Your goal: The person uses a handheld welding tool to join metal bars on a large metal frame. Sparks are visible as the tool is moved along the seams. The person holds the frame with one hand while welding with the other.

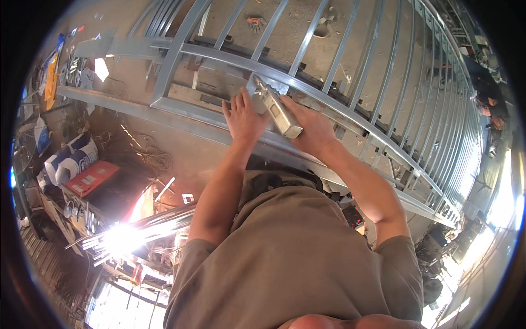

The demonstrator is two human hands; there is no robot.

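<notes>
My right hand (313,127) grips a worn, boxy power tool that looks like a drill (280,113). Its narrow front end points away from me, over a small shiny metal plate (278,83) beside the rail. To the left of the tool, my left hand (245,119) has its fingers stretched out and lies against the plate area; whether it presses on the plate is hard to see. Both hands are over the near part of a galvanized metal railing frame (323,100) with many upright bars.
A bundle of metal rods (159,226) lies at the lower left under bright glare. Beyond it stand a red-topped box (94,178) and blue-and-white packages (74,159). An orange glove (256,23) lies on the ground behind the bars. Coiled wire (156,159) is left of my arm.
</notes>
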